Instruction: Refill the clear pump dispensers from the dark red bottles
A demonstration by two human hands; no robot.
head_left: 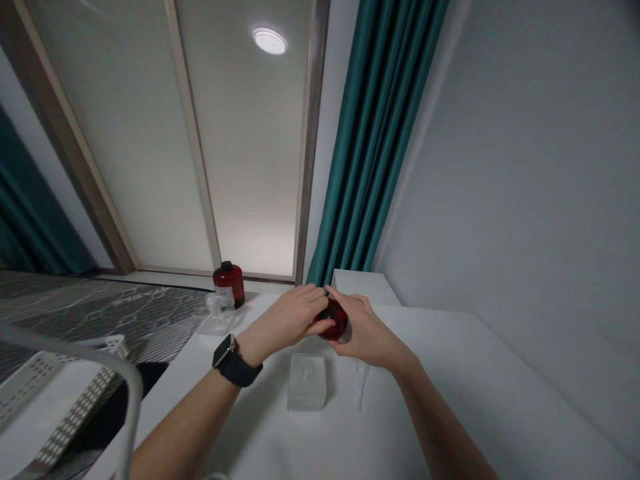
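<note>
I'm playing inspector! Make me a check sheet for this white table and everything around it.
Surface: white table, flat and pale.
Job's things: dark red bottle, gripped between both hands.
Clutter: clear plastic box, small clear plastic piece, red bottle with black cap at the far edge.
Hands: left hand, wearing a black smartwatch, and right hand, both on the bottle.
Cables: nothing seen.
Surroundings: teal curtain, grey patterned rug, white perforated basket.

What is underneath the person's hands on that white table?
The left hand and right hand grip a dark red container over the white table. Their fingers cover most of it, so its top and the table beneath cannot be seen.
</note>
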